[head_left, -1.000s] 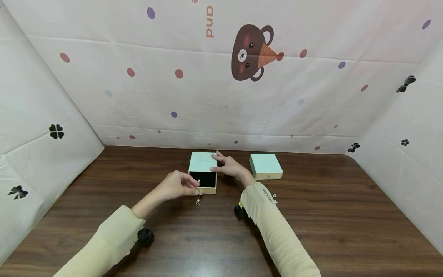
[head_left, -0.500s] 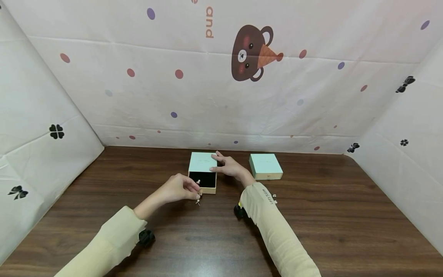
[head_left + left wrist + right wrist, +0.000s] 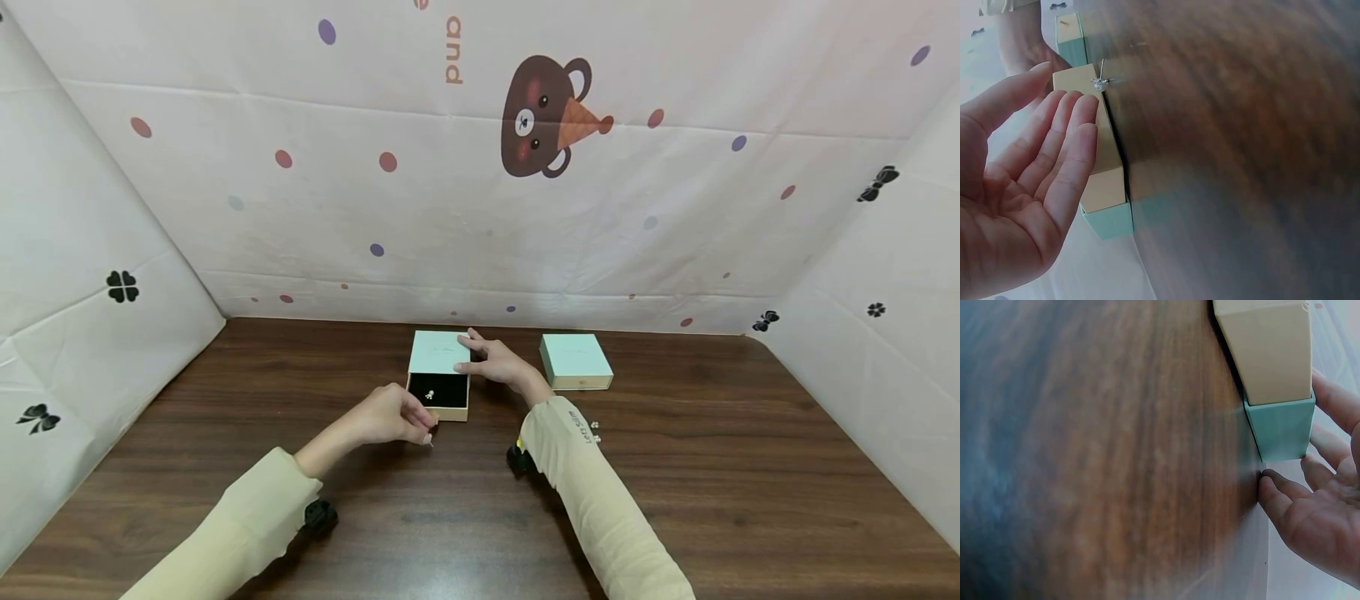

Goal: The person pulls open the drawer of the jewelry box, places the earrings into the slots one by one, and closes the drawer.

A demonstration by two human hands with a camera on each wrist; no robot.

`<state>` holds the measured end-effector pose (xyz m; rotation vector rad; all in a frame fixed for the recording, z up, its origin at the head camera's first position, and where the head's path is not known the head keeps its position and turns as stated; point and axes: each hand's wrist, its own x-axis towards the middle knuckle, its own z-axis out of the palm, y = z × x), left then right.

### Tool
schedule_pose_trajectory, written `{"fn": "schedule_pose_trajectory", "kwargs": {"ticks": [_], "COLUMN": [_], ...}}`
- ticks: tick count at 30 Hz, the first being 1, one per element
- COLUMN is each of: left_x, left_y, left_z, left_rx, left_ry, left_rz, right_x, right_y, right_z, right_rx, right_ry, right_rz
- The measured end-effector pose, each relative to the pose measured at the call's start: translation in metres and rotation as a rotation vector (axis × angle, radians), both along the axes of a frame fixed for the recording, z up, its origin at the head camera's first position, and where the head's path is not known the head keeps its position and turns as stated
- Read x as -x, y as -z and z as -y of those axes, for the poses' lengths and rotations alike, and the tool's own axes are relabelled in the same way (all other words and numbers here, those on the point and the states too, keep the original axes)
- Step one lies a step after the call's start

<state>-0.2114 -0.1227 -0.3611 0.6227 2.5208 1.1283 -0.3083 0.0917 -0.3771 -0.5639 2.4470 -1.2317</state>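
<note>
My left hand (image 3: 393, 417) is just in front of a mint-green jewellery box (image 3: 439, 352) whose black-lined drawer (image 3: 453, 392) is pulled out. One small stud earring (image 3: 430, 394) lies on the black lining. In the left wrist view, another stud earring (image 3: 1100, 82), with a sparkly head and thin post, is close to the fingertips of my left hand (image 3: 1035, 169). A gap shows between that hand's thumb and fingers. With extended fingers, my right hand (image 3: 501, 365) rests on the right side and top of the box; the right wrist view shows it beside the green sleeve (image 3: 1282, 428).
A second mint-green box (image 3: 576, 358), its drawer shut, stands to the right at the back of the brown wooden table (image 3: 712, 467). Small shiny earrings (image 3: 596, 432) lie by my right sleeve. A patterned white cloth (image 3: 420, 208) hangs behind the table.
My left hand has moved slightly down and right, from the drawer's front edge to the earring on the table, now mostly covered in the head view. My right hand stays on the box.
</note>
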Motion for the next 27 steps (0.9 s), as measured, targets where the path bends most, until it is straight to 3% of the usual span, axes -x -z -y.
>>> {"fn": "schedule_pose_trajectory", "kwargs": {"ticks": [10,27], "left_x": [0.0,0.001], "left_y": [0.002,0.006], "left_z": [-0.005,-0.014], "left_rx": [0.049,0.179], "left_ry": [0.011,0.015], "left_rz": [0.015,-0.105], "right_x": [0.0,0.0], "right_y": [0.0,-0.001], "right_z": [0.001,0.001], "right_rx": [0.007,-0.004], "right_ry": [0.01,0.007], "right_rz": [0.006,0.004]}}
